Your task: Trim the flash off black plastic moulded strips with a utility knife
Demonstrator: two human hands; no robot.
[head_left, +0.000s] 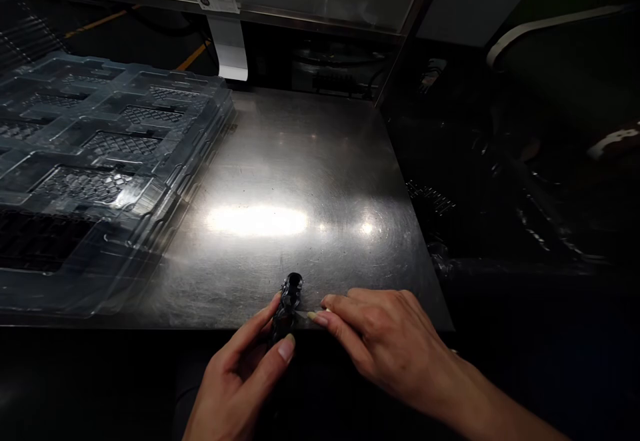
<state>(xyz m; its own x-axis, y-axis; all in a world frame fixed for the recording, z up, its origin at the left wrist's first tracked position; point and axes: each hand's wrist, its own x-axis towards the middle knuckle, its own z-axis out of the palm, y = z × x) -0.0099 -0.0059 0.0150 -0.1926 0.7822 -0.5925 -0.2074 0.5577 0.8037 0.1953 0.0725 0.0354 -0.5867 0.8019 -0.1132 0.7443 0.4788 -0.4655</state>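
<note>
A small black plastic part (289, 298) stands at the near edge of the steel worktable (300, 181). My left hand (240, 378) comes up from below and pinches the part between thumb and forefinger. My right hand (385, 341) lies palm down on the table's near edge, its fingertips touching the part from the right. The lower half of the part is hidden behind my left fingers.
A stack of clear plastic blister trays (90, 168) with gridded pockets covers the left of the table. A white labelled post (225, 21) stands at the back. Dark machinery and cables (525, 181) lie off the table's right edge.
</note>
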